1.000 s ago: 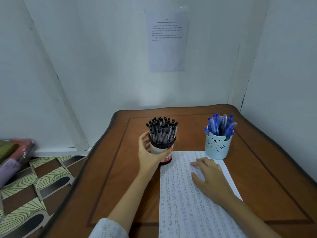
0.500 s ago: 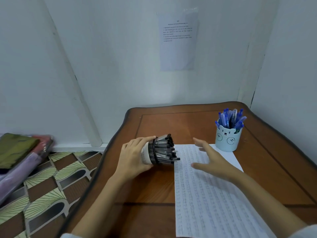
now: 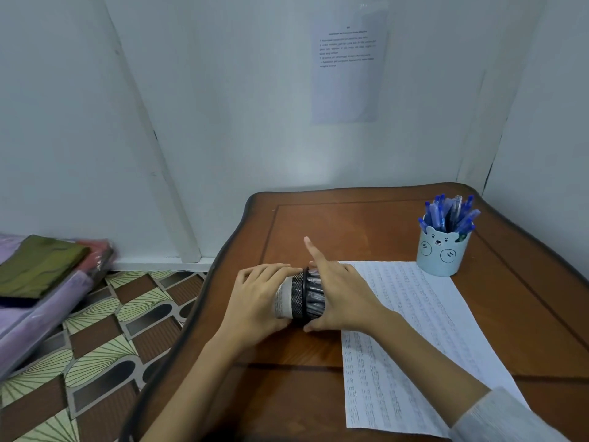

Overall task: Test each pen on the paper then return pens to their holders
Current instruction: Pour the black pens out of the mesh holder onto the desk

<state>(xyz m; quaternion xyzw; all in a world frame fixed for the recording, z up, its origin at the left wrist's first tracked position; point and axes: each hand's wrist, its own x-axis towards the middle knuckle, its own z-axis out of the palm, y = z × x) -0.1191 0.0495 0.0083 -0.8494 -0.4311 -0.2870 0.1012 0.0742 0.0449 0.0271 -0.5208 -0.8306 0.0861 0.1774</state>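
A black mesh pen holder (image 3: 294, 297) with a white label lies tipped on its side over the wooden table (image 3: 366, 224), its mouth to the right. My left hand (image 3: 259, 298) grips its body. My right hand (image 3: 342, 298) covers the mouth and the black pens (image 3: 314, 295) that stick out, fingers wrapped over them and the index finger raised. A sheet of paper (image 3: 424, 330) covered in rows of scribbles lies to the right under my right wrist. A pale blue bear-face cup (image 3: 441, 255) full of blue pens (image 3: 449, 215) stands upright at the back right.
White walls close in the table at the back and right, with a printed note (image 3: 347, 65) taped up. Left of the table is patterned floor (image 3: 105, 339) and a stack of wrapped folded cloth (image 3: 41, 282).
My left hand has tipped the black holder from upright onto its side. My right hand left the paper and moved left onto the holder's mouth and pens.
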